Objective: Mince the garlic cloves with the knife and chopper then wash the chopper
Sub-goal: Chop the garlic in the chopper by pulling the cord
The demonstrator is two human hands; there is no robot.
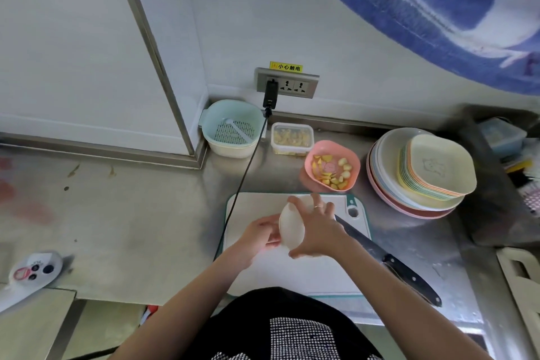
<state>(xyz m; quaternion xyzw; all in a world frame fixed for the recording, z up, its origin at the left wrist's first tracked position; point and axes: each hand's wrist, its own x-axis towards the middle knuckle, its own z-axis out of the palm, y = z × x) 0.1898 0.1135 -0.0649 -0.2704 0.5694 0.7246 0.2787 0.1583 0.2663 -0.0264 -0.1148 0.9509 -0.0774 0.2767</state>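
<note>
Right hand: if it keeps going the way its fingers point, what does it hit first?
The right hand grips a white bowl, fingers pointing up-left across the cutting board. Beyond the bowl, probably the black cable; depth is unclear.

one white cutting board (295,275), one black-handled knife (388,260), one white chopper (290,228) between two hands. one pink bowl (331,165) of garlic pieces, one clear lidded container (292,137), one light-blue colander (232,130), one stack of plates and dishes (420,172), one three-socket outlet (287,83).
</note>
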